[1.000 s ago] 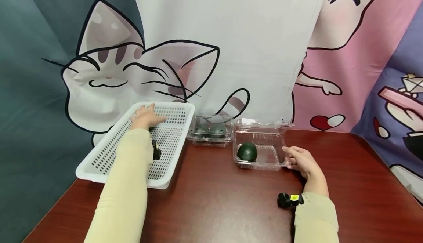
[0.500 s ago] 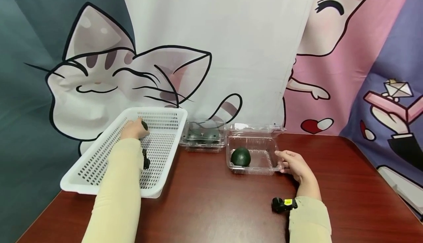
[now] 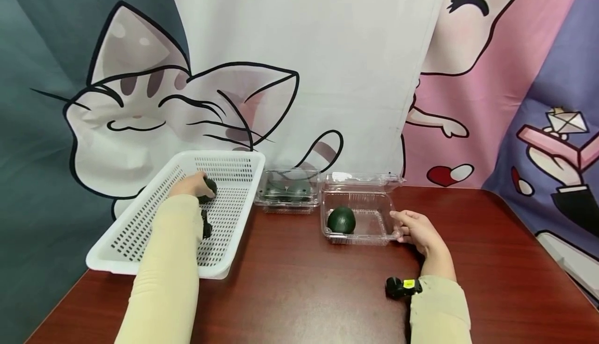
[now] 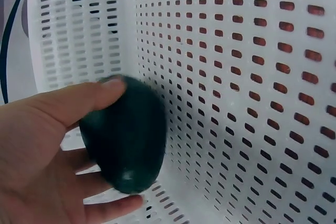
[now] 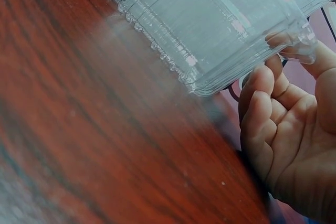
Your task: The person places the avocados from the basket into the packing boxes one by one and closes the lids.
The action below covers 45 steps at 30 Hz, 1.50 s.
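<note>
My left hand [image 3: 186, 185] is inside the white basket [image 3: 100, 253], gripping a dark green avocado [image 4: 128, 135]. In the left wrist view the thumb lies over its top and the other fingers curl beneath. At the right, my right hand [image 3: 416, 229] pinches the near right corner of a clear plastic clamshell box [image 3: 374, 214], whose lid [image 3: 360, 179] stands raised at the back. One avocado [image 3: 341, 221] sits in that box's left half. Seen from the right wrist, the thumb and forefinger hold the box rim [image 5: 247, 61] and the other fingers curl below it.
Between basket and open box stands a second clear clamshell box [image 3: 286, 190], its lid down over dark green avocados. All rest on a reddish-brown table [image 3: 299, 292]. A printed curtain [image 3: 327, 48] hangs right behind them.
My left hand has closed its fingers round the avocado in the basket and turned it into view. The right hand keeps its hold on the box. The head view has shifted slightly.
</note>
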Tool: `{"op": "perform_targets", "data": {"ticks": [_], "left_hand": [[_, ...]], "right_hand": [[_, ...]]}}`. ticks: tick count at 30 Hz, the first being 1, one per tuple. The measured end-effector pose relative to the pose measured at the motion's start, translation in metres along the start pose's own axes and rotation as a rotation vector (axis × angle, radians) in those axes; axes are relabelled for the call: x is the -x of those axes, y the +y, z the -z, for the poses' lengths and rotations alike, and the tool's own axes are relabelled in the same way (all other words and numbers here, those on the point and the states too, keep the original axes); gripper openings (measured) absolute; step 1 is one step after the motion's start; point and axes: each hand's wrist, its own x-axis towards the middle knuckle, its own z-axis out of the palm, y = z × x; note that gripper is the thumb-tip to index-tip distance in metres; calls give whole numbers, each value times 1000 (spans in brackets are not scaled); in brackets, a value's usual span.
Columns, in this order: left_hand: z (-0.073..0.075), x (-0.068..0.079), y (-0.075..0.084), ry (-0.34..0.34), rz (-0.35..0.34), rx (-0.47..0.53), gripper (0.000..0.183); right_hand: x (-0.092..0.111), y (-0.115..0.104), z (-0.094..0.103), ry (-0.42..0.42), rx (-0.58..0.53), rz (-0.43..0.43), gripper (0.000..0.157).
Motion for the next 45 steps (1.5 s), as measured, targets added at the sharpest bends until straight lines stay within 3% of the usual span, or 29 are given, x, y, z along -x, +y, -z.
{"op": "perform_targets", "data": {"ticks": [5, 11, 13, 21, 26, 33, 38, 45], "left_hand": [[-3, 7, 7, -32, 6, -6, 62], [-10, 0, 3, -94, 20, -32, 89], [-10, 0, 0, -110, 14, -28, 90], [9, 7, 2, -95, -5, 18, 85], [23, 6, 16, -76, -93, 11, 84], [37, 11, 47, -16, -202, 17, 85], [44, 17, 65, 26, -230, 54, 95], [49, 23, 83, 83, -296, 78, 83]], "right_hand": [[1, 1, 0, 1, 1, -1, 25], [0, 0, -1, -7, 8, -7, 25], [-1, -1, -2, -12, 16, -7, 24], [-4, -8, -2, -28, 33, 9, 23], [-3, -8, -2, -22, 37, -3, 27], [-1, -6, -2, -24, 18, 6, 23], [0, -5, -1, -30, 13, 4, 26], [1, -3, 2, -23, 17, -7, 25]]}}
